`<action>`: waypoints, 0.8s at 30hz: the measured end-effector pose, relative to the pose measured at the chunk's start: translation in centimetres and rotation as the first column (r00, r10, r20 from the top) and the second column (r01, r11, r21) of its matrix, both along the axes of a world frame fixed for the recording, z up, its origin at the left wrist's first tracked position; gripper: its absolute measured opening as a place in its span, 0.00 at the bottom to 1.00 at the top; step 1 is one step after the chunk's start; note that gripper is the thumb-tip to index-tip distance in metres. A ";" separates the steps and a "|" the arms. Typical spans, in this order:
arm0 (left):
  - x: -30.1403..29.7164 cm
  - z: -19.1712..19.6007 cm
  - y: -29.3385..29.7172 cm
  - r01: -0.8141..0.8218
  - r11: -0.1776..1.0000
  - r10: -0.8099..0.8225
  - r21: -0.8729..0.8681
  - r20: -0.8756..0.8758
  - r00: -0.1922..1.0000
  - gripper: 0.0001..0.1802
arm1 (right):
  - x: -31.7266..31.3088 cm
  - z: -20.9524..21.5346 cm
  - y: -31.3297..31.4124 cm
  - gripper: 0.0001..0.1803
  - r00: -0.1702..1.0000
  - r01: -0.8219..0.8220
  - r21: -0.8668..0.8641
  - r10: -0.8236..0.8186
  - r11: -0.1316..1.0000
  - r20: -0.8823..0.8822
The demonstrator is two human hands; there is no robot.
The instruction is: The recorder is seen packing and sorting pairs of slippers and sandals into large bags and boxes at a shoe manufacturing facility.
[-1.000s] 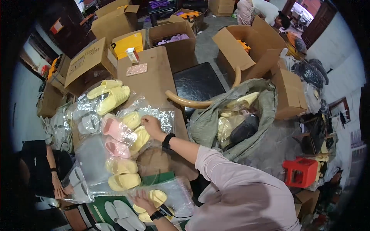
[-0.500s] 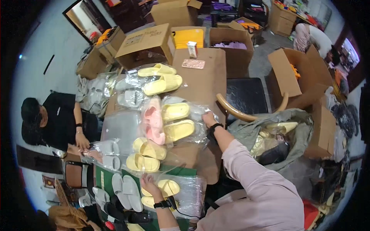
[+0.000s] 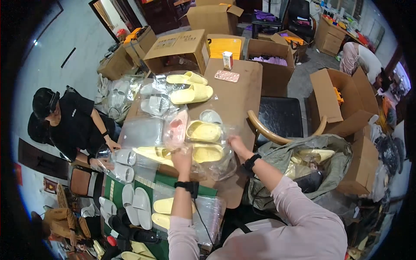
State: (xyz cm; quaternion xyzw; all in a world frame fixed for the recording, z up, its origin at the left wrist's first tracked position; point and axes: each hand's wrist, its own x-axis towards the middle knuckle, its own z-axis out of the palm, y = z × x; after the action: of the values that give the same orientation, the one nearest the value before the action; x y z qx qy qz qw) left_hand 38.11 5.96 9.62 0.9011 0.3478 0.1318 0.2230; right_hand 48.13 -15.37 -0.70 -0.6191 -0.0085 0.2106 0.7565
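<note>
Brown tabletop (image 3: 245, 93) bearing pink phone (image 3: 226, 76) near white carton (image 3: 227, 60); bagged yellow slippers (image 3: 190, 93) beside bagged grey slippers (image 3: 155, 105); clear plastic (image 3: 141, 132).

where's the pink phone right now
In the head view, the pink phone lies on the brown tabletop, upper middle, just below the small white box.

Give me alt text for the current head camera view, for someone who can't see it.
A left hand and a right hand flank yellow slippers in clear plastic on a brown table. A co-worker is at left; cardboard boxes stand beyond.
</note>
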 end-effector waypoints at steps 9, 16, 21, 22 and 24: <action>-4.1 -0.2 -0.7 0.073 0.951 0.067 -0.299 0.434 0.899 0.10 | -5.7 9.5 -0.2 0.09 0.969 0.012 0.313 0.066 0.950 -0.236; -9.6 8.1 -6.3 0.406 0.839 -0.032 -0.361 0.714 0.699 0.06 | -15.6 20.6 -2.4 0.13 0.994 -0.005 0.270 0.035 0.963 -0.108; -15.3 14.6 -13.4 0.518 0.726 -0.228 -0.453 0.552 0.802 0.05 | -24.8 19.6 -8.5 0.24 0.943 0.173 0.331 -0.253 0.928 0.217; -16.9 15.5 -14.1 0.452 0.718 -0.280 -0.530 0.375 0.884 0.05 | -27.6 24.4 -9.2 0.25 0.933 0.354 0.460 -0.271 0.814 -0.238; -17.4 14.8 -16.1 0.738 0.579 -0.358 -0.347 0.705 0.612 0.04 | -31.4 25.3 -10.7 0.17 0.884 0.344 0.709 -0.467 0.616 -0.023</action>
State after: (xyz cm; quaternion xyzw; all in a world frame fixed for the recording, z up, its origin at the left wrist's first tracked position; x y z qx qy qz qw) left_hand 20.67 -10.18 24.38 0.7581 -0.0265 0.1913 0.6229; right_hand 16.69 -26.11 24.57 -0.2893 -0.0084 -0.0368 0.9565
